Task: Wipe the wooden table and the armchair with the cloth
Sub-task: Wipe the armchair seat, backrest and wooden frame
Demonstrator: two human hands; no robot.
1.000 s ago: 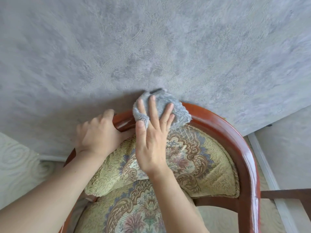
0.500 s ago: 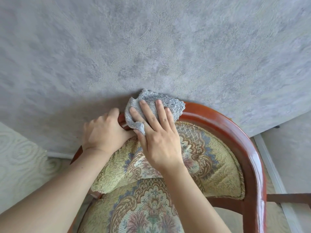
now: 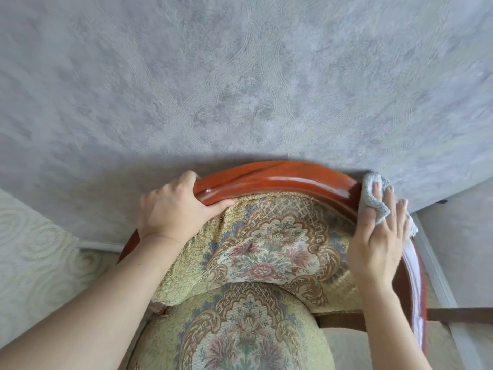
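Note:
The armchair has a curved, glossy red-brown wooden top rail [image 3: 280, 177] and floral green-gold upholstery [image 3: 266, 252]. My left hand [image 3: 173, 209] grips the rail at its left part, thumb on the inner edge. My right hand [image 3: 378, 236] presses a grey cloth [image 3: 373, 198] flat against the rail's right bend, fingers spread over the cloth. The cloth wraps over the rail's top and outer side. The wooden table is not in view.
A grey textured wall [image 3: 240, 89] stands right behind the chair's back. A white skirting board [image 3: 434, 268] runs along the floor at the right. A dark wooden bar [image 3: 458, 313] sticks out at the right edge. Pale patterned floor [image 3: 40, 257] lies at the left.
My right hand has slid the cloth along the top rail from its middle to the right bend. My left hand has kept its hold on the rail's left part.

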